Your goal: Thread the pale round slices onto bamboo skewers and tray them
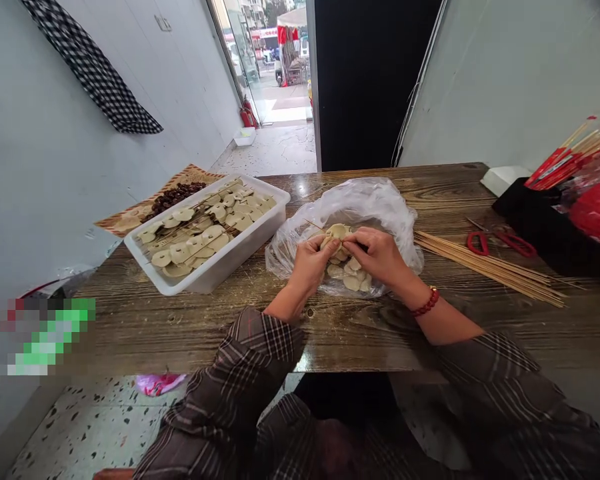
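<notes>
Over an open clear plastic bag (375, 197) my two hands meet at a thin, pale round slice (339, 231), whose kind I cannot make out. My left hand (307, 263) is closed on the slice from the left, thumb on top. A thin wooden skewer (311, 223) pokes out beyond it to the upper left. The fingertips of my right hand (380, 253) pinch at the slice's right edge; they hide what they hold, perhaps the skewer's other end. Loose pale slices (353, 275) lie in the bag beneath my hands.
On the left, a white plastic tray (247, 241) holds several skewers of pale slices (180, 251). Dark brown pieces (174, 197) lie behind it. Bare bamboo skewers (485, 265), red-handled scissors (477, 243) and a black box (520, 207) are right on the wooden table (230, 340).
</notes>
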`<state>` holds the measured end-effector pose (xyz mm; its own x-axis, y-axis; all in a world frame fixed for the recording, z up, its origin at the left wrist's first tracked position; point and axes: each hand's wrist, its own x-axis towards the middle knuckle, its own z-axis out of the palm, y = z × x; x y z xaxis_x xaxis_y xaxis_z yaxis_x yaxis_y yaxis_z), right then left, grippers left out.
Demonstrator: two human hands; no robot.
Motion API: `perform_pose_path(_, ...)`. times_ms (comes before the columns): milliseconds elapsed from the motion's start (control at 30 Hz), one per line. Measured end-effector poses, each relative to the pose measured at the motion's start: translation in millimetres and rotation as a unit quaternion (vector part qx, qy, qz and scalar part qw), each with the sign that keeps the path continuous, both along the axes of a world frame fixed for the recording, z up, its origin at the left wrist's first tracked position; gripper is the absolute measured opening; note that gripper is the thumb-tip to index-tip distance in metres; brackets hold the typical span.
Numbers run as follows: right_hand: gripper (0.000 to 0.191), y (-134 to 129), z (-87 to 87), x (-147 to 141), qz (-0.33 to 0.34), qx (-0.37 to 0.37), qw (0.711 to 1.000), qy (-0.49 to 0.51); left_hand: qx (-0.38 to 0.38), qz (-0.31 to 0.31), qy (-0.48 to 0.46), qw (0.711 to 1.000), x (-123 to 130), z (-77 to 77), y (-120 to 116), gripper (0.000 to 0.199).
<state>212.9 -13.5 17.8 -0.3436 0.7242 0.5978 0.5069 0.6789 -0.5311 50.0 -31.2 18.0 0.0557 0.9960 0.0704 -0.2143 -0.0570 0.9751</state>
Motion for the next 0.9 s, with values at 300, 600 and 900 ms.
perform_pose_path(300,0.017,18.2,7.7,25.5,-0.108,-0.002,0.989,0.097,0.154,0.132,0.321,0.925,-29.4,-11.9,23.2,0.02)
perform_pose_path(600,0.018,22.5,3.5,25.8,-0.108,-0.006,0.99,0.093,0.25,0.041,0.6,0.759,-10.4,-15.8,30.1,0.04)
perform_pose_path(900,0.014,23.9,0.2,23.6,-0.098,-0.005,0.991,0.087,0.205,0.034,0.603,0.77,-21.4,-19.8,34.3,0.046)
